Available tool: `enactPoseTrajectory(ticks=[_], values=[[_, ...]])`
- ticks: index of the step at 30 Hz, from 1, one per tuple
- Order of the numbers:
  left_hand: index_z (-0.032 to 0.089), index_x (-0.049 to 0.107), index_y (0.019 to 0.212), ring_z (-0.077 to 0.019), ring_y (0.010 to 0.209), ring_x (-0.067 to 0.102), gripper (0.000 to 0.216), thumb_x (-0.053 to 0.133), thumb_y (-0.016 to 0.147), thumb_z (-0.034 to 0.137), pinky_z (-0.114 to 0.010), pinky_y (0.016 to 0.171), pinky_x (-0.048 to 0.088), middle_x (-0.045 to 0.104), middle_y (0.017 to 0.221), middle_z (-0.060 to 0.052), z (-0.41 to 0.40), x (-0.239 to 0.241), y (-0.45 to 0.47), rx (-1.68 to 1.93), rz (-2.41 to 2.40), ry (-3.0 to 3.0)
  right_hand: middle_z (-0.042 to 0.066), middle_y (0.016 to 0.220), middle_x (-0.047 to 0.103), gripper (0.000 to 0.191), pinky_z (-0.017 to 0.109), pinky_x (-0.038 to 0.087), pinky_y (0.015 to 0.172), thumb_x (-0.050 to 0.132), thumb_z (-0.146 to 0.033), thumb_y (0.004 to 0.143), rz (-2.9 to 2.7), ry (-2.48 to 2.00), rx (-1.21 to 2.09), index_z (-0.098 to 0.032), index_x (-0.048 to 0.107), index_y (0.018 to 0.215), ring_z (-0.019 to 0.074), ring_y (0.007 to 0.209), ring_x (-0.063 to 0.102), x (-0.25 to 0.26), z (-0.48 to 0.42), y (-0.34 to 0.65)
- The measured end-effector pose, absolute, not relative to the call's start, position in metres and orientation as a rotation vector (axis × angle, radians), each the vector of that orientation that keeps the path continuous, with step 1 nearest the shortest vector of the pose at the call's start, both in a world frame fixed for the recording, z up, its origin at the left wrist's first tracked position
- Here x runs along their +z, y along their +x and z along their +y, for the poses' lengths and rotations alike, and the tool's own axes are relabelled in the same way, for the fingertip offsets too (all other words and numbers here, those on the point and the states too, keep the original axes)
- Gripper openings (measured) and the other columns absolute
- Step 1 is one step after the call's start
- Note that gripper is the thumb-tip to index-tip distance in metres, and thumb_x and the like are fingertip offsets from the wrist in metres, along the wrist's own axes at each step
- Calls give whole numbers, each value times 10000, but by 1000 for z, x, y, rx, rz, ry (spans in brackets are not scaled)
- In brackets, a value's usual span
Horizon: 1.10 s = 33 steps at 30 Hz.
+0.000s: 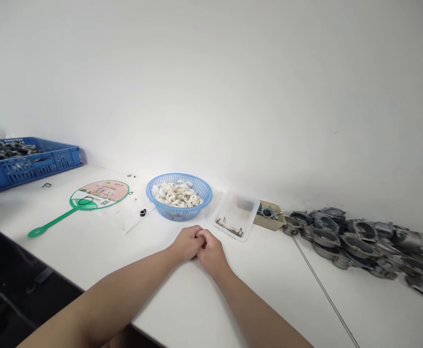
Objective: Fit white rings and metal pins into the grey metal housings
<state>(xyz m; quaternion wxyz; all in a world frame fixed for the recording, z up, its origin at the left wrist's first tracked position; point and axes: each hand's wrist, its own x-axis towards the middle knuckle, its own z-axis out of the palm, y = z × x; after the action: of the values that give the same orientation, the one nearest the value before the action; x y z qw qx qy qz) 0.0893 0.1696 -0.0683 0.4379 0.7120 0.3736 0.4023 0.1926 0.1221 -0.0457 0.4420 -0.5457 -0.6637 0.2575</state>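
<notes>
My left hand (186,242) and my right hand (211,252) rest together on the white table (88,251), fingers curled and touching each other. Whatever lies between the fingers is hidden. Just beyond them stands a round blue basket (153,192) filled with small white rings (178,194). To the right of the basket lies a clear plastic tray (240,209) with a few thin metal pins (229,227) at its near edge.
A green hand fan (84,199) lies at the left, with small black rings (143,212) near it. A blue crate (48,162) of dark metal parts sits far left. A pile of grey metal castings (363,241) runs along the wall at the right. A small cardboard box (269,215) holds metal pieces.
</notes>
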Motion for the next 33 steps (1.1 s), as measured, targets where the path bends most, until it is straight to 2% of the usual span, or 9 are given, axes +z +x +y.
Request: enactPoseTrajectory(ticks=[3, 8, 17, 21, 24, 27, 29, 33], values=[[174, 554, 738, -148, 711, 557, 157, 406, 696, 141, -243, 625, 438, 600, 721, -5, 171, -69, 90, 1037, 904, 1715, -7, 778, 630, 264, 251, 438, 624, 440, -151, 639, -1665, -1334, 674, -208, 565, 864, 165, 709, 567, -47, 123, 193], [169, 516, 723, -120, 654, 539, 231, 352, 613, 48, -219, 605, 438, 554, 648, 12, 172, -70, 92, 1125, 893, 1651, -29, 682, 589, 406, 235, 427, 584, 434, -125, 646, -1738, -1272, 695, -220, 573, 1016, 144, 643, 547, -53, 125, 195], [170, 551, 733, -122, 662, 546, 271, 362, 603, 26, -222, 613, 449, 578, 666, 16, 170, -66, 88, 1117, 924, 1642, -32, 732, 611, 370, 243, 447, 616, 488, -130, 651, -1680, -1218, 728, -230, 586, 993, 138, 673, 559, -62, 129, 194], [177, 585, 772, -146, 757, 567, 218, 429, 655, 78, -254, 703, 460, 616, 755, 1, 167, -65, 85, 1096, 952, 1660, -21, 897, 638, 363, 266, 467, 722, 498, -125, 666, -1648, -1230, 744, -241, 567, 1003, 153, 821, 585, -64, 127, 192], [164, 583, 931, -183, 857, 568, 241, 524, 698, 184, -311, 803, 452, 625, 893, -43, 164, -60, 84, 1120, 1013, 1645, 6, 998, 626, 364, 282, 469, 765, 487, -149, 712, -1591, -1253, 752, -226, 527, 1065, 158, 905, 579, -63, 126, 191], [141, 533, 1060, -229, 965, 545, 369, 569, 717, 272, -364, 831, 449, 587, 1041, -101, 148, -45, 77, 1242, 1097, 1610, -2, 826, 631, 293, 262, 476, 643, 505, -209, 740, -1564, -1283, 794, -203, 542, 1031, 147, 746, 587, -64, 127, 191], [155, 539, 1056, -251, 1023, 525, 347, 568, 739, 294, -378, 830, 457, 573, 1076, -105, 122, -32, 66, 1349, 1042, 1581, -28, 690, 597, 254, 234, 449, 558, 542, -228, 723, -1570, -1294, 826, -192, 565, 973, 124, 615, 551, -65, 127, 192], [229, 550, 1082, -221, 1013, 531, 261, 511, 843, 327, -385, 836, 478, 565, 1101, -75, 42, -22, 36, 1265, 854, 1536, -33, 667, 592, 262, 206, 419, 530, 557, -204, 703, -1574, -1302, 850, -185, 573, 963, 99, 568, 526, -69, 126, 194]])
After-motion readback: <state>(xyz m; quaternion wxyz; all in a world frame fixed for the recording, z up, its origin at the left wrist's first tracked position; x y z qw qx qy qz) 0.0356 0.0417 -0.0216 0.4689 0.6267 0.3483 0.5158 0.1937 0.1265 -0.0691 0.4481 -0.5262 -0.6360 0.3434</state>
